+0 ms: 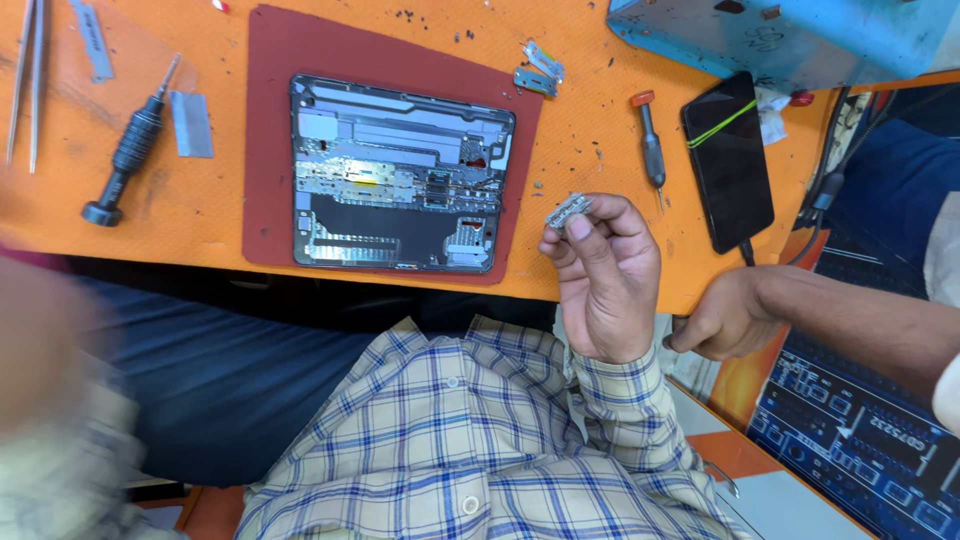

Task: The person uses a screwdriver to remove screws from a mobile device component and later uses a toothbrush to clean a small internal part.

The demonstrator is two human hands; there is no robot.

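The right hand [605, 280] pinches a small, flat silver metal bracket [568, 212] in its fingertips, beside the opened tablet [400, 172]. The blurred left hand [40, 340] shows no readable grip.

Electronics repair workshop: orange bench [600, 150] carrying an opened tablet [400, 172] on a red mat [270, 120], screwdrivers [128, 150], tweezers [28, 80] and loose metal shields [538, 72]

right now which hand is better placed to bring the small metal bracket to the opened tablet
Right, probably: the right hand pinches the small metal bracket just beside the opened tablet; the left hand is only a blur at the frame's left edge.
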